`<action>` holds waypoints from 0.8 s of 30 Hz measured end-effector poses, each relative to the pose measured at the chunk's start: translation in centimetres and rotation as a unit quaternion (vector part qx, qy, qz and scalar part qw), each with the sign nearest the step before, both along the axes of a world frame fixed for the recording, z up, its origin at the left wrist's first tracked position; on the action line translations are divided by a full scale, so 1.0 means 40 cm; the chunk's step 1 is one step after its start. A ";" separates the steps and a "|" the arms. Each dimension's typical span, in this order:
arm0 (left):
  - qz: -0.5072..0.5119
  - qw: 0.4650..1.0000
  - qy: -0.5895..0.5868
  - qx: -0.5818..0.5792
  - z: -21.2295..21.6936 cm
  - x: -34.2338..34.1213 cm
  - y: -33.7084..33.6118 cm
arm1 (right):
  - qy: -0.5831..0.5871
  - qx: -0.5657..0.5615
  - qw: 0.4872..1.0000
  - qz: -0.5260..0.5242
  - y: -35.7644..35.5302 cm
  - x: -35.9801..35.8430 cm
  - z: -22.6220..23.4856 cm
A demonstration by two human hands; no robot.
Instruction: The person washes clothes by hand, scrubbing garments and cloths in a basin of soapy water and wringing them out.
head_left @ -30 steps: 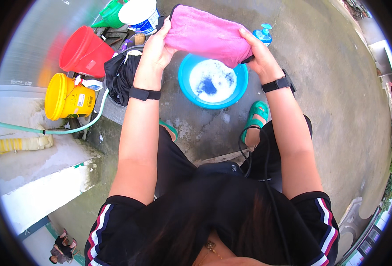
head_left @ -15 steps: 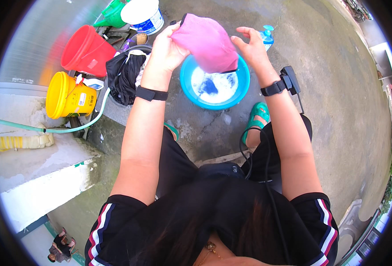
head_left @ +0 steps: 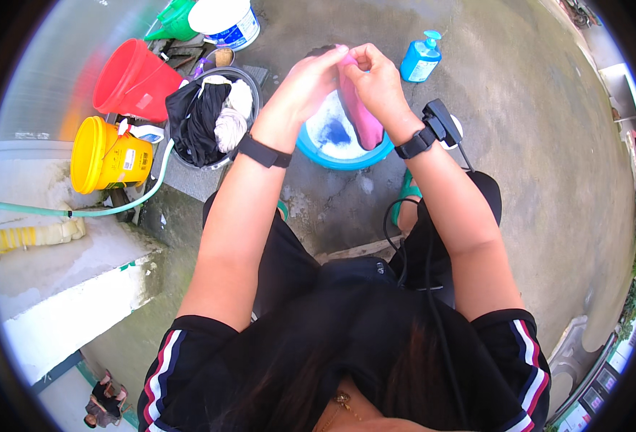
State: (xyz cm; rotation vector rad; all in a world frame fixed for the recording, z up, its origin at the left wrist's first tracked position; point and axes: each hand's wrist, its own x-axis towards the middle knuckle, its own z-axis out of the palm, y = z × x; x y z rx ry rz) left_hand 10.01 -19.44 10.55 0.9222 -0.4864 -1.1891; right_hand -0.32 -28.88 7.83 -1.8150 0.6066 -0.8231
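Note:
A pink cloth garment [head_left: 363,121] with dark edging hangs between my hands, above a blue basin [head_left: 347,163] of white suds. My left hand [head_left: 312,85] has its thumb and fingers closed on the garment's top edge, the fingers partly hidden behind it. With bent fingers, my right hand [head_left: 377,81] pinches the same edge close beside the left thumb. Within the suds [head_left: 325,126] a dark blue patch shows. Much of the basin's far side is hidden by my hands and the cloth.
A blue pump bottle [head_left: 420,59] stands beyond my right hand. To the left, a dark tub [head_left: 250,74] holds black and white clothes. Red [head_left: 134,79], yellow [head_left: 109,157] and white [head_left: 224,21] buckets stand around it. A pale green hose [head_left: 109,212] runs nearby. Far lower left, a person [head_left: 106,403] sits.
My right hand has moved left and now grips the garment beside my left hand. The spread pink cloth has turned edge-on and hangs lower over the basin.

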 end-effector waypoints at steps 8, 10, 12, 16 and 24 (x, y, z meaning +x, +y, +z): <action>0.110 0.970 -0.176 0.129 -0.052 0.013 -0.030 | 0.035 0.153 0.977 0.148 -0.061 -0.012 -0.003; 0.156 0.975 -0.133 0.083 -0.042 0.022 -0.017 | 0.006 0.176 0.971 0.164 -0.100 -0.013 0.020; 0.186 0.983 0.006 -0.002 -0.035 0.033 -0.023 | -0.003 0.191 0.974 0.124 -0.207 -0.032 0.001; 0.024 0.972 0.187 -0.141 -0.135 0.234 0.028 | 0.072 0.249 0.963 0.079 -0.362 -0.090 -0.012; 0.272 0.950 0.117 0.101 -0.025 0.107 0.000 | 0.548 0.202 0.812 0.003 -0.639 -0.392 -0.361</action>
